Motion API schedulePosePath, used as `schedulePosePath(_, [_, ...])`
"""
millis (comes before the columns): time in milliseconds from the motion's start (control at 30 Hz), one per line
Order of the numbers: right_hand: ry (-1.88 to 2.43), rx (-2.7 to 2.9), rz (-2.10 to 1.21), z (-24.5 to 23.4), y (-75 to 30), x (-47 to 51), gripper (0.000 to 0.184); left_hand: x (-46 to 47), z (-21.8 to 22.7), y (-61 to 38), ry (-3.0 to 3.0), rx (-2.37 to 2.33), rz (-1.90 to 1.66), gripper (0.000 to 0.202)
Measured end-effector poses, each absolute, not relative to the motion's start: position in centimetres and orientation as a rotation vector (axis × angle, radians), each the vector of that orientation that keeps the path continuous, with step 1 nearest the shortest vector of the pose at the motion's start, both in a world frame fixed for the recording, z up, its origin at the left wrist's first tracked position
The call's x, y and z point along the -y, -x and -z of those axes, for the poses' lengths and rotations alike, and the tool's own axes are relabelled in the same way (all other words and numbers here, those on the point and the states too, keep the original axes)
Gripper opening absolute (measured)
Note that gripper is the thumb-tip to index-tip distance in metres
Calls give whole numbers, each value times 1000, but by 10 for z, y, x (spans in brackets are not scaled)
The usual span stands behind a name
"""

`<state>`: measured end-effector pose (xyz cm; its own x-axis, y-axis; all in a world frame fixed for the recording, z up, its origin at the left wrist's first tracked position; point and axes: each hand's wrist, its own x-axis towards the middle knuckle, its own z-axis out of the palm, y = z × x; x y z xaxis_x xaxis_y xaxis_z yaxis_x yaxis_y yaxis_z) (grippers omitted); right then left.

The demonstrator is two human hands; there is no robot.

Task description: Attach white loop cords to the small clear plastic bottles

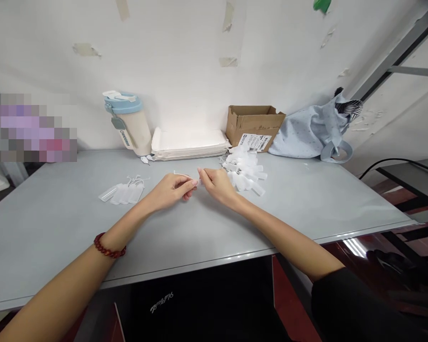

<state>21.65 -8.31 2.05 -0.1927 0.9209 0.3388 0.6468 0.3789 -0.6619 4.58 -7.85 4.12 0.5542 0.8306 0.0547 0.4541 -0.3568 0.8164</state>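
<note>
Take the clock's centre as the spot where the two hands meet, with 12 o'clock toward the wall. There, above the grey table (199,247), the left hand (180,188) is drawn into a pinch, thumb against forefinger, on a small translucent piece (199,182). The right hand (217,184) is curled nearly into a fist, its thumb and forefinger pinched at the other side of that same piece — most of which the fingers cover. A thin white strip (181,175) shows along the top of the left hand.

At 9 o'clock lies a small cluster of white tags (124,192), overlapping in a fan, their cords toward the wall. A larger heap of similar tags (245,173) sits just short of 3 o'clock, near the right hand.

Against the wall, a flat white stack (189,144) lies at 12 o'clock. The cream tumbler (137,130) with its blue lid stands upright between 10 and 11. An open cardboard box (255,123) is between 1 and 2, and a pale blue bag (303,133) slumps just beside it at 2. A red beaded bracelet (109,248) rings the left wrist — at 8 o'clock.
</note>
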Motion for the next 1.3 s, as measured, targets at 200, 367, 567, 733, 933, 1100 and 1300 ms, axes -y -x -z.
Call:
schedulePosePath(200, [1354, 1950, -519, -23, -218, 81, 45, 82, -40, -47, -2162, -1047, -672, 38])
schedulePosePath(367, [1337, 1929, -629, -26, -221, 79, 50, 73, -36, -44, -2320, -1065, -732, 35])
schedulePosePath(567, [1427, 1886, -369, -44, -243, 71, 46, 33, -33, 6, -2459, -1863, -657, 39])
schedulePosePath(733, [1819, 2044, 39, -59, -266, 64, 31, 8, -30, 43, -2390, -2082, -439, 46])
schedulePosePath(933, [2039, 2084, 275, -66, -276, 66, 19, -6, -22, 46, -2459, -1955, -297, 50])
schedulePosePath(1100, [2030, 2098, 115, -72, -288, 71, 23, -12, -17, 49, -2460, -1943, -243, 54])
schedulePosePath(1300, [2099, 2234, -71, -77, -296, 73, 19, -12, -15, 49, -2399, -1983, -229, 48])
